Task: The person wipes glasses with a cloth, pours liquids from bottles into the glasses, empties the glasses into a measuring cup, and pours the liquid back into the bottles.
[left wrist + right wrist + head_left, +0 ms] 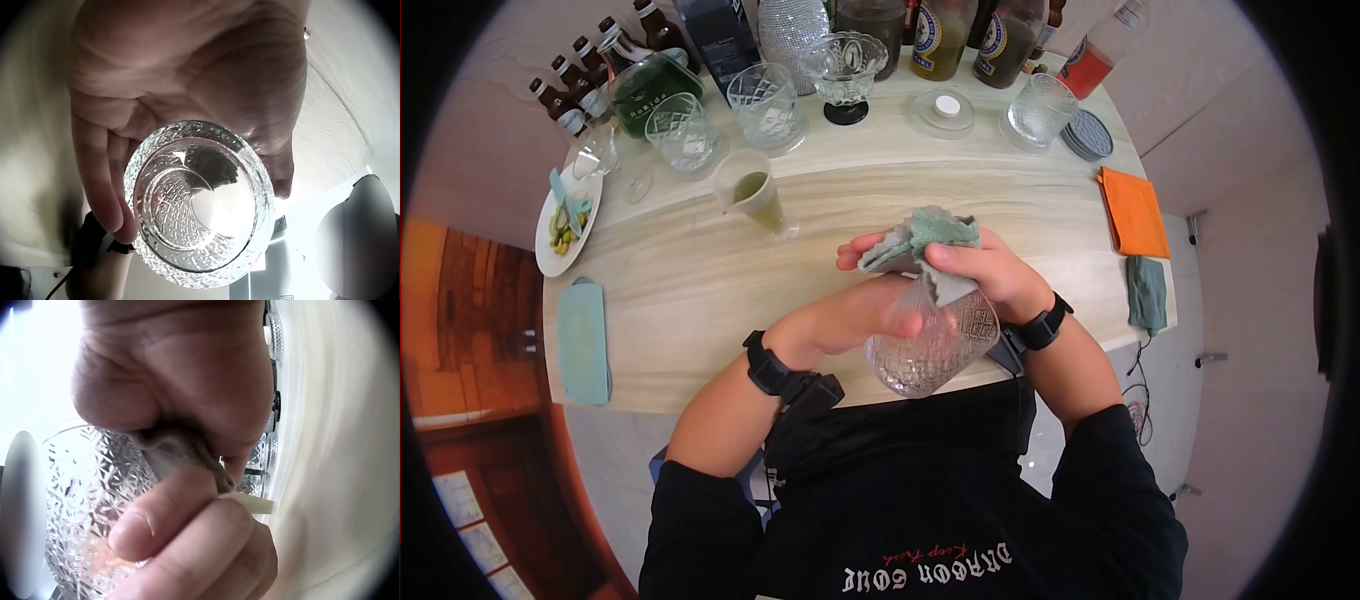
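A clear cut-glass mixing glass (940, 350) is held tilted close in front of the black shirt. My left hand (850, 315) grips its side, with fingers and thumb around it; the left wrist view looks straight at the round end of the glass (194, 250). A green-grey cloth (945, 232) is bunched over the glass's upper end, pinched by my right hand (1005, 275) with its thumb on top. From the right wrist, the cloth (178, 453) appears squeezed under the right palm, against the patterned glass (94, 506). Part of the cloth is hidden by the hands.
A jigger-like cup of green liquid (760, 205) stands ahead of the hands. Tumblers (765, 110), a footed bowl (845, 75) and bottles (940, 40) line the back. A garnish plate (565, 225) and folded cloth (583, 340) lie left; an orange cloth (1135, 212) lies right.
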`<action>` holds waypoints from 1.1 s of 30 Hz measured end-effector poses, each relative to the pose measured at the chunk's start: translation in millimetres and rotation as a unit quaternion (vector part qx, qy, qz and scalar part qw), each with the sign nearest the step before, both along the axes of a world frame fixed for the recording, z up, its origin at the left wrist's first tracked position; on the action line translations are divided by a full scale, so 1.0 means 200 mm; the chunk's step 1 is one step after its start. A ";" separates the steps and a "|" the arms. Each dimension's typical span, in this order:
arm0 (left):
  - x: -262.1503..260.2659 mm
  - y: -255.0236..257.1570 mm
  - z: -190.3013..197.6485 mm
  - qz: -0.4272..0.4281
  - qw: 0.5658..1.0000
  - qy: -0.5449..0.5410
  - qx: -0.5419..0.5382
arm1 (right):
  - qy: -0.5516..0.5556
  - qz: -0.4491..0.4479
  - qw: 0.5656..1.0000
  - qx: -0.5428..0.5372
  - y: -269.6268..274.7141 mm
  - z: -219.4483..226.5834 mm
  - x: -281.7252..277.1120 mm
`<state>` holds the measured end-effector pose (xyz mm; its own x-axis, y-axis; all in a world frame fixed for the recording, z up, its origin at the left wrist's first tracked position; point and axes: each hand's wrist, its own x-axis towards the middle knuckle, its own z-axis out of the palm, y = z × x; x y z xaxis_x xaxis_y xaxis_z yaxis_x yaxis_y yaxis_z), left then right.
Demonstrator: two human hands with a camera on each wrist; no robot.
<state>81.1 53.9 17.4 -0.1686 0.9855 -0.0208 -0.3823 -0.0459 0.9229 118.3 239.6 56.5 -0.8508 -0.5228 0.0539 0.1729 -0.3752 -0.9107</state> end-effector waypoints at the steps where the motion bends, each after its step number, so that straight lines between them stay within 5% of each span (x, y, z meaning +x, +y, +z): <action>1: 0.01 -0.01 0.02 0.028 0.999 -0.041 -0.019 | 0.022 0.006 1.000 0.004 0.01 -0.01 0.00; 6: 0.01 0.00 0.06 0.125 0.991 -0.026 -0.037 | 0.092 -0.035 0.995 0.008 0.04 -0.01 -0.01; 8: -0.04 0.00 0.03 0.047 0.994 -0.053 -0.087 | 0.119 -0.116 0.986 0.010 0.01 -0.01 0.01; 19: -0.05 0.00 -0.03 0.191 0.978 -0.074 -0.031 | 0.324 -0.134 0.932 0.096 0.13 0.01 -0.03; 23: -0.03 0.01 -0.02 0.268 0.953 -0.136 0.035 | 0.277 -0.246 0.929 -0.009 0.10 -0.06 -0.04; 25: -0.04 0.01 -0.01 0.300 0.946 -0.106 0.056 | 0.114 -0.442 0.885 -0.088 0.03 -0.05 -0.07; 30: -0.03 0.04 0.04 0.404 0.910 0.055 0.072 | -0.107 -0.362 0.915 -0.144 -0.08 -0.13 -0.06; 32: -0.04 0.04 0.04 0.396 0.912 0.064 0.090 | -0.197 -0.209 0.927 -0.240 -0.12 -0.17 -0.03; 33: -0.04 0.04 0.02 0.397 0.911 0.065 0.089 | -0.197 -0.208 0.927 -0.241 -0.13 -0.16 -0.02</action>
